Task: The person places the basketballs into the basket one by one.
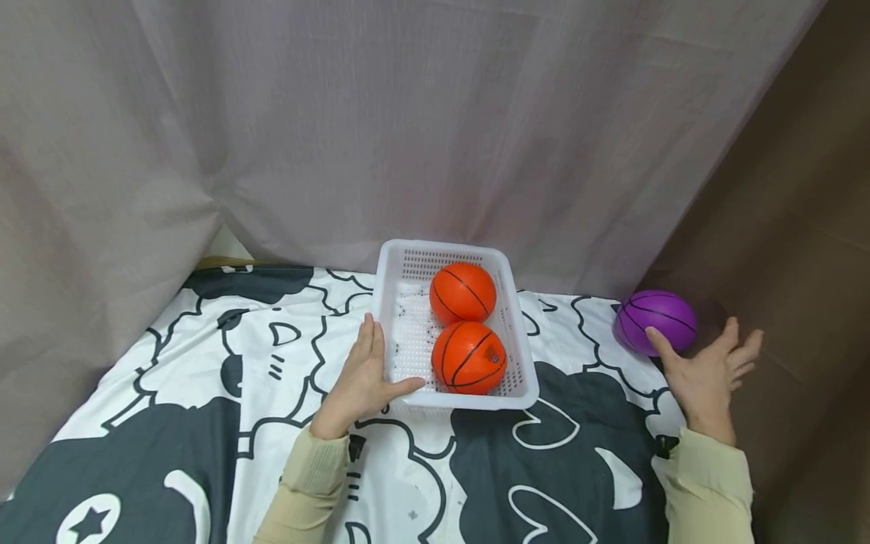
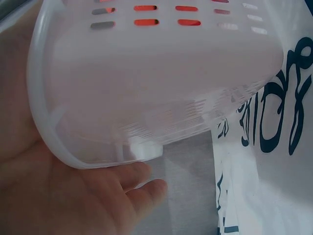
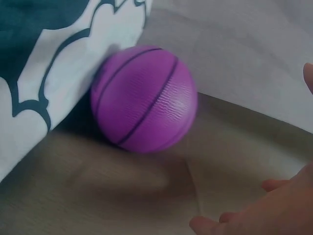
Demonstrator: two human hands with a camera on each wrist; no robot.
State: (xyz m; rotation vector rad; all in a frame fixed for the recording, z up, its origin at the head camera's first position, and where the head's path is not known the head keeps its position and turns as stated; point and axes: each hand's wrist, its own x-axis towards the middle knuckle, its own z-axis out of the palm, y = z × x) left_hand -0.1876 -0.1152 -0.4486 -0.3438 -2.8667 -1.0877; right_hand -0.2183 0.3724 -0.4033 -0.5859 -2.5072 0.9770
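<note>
In the head view a white perforated plastic basket (image 1: pixel 408 340) holds two orange toy basketballs, the back one (image 1: pixel 462 293) and the front one (image 1: pixel 469 359), near its right side. My left hand (image 1: pixel 360 378) touches the basket's front left corner, fingers extended along its left side and the thumb at the front rim. The left wrist view shows this hand (image 2: pixel 93 196) against the rim. A purple toy basketball (image 1: pixel 655 323) lies at the far right. Beside it is my right hand (image 1: pixel 707 374), fingers spread and holding nothing. In the right wrist view this hand (image 3: pixel 264 210) is apart from the purple ball (image 3: pixel 144 100).
A black and white cartoon-print cloth (image 1: pixel 340 468) covers the surface under the basket. Grey fabric (image 1: pixel 435 136) hangs behind, and darker brownish fabric (image 1: pixel 809 249) rises at the right, close to the purple ball.
</note>
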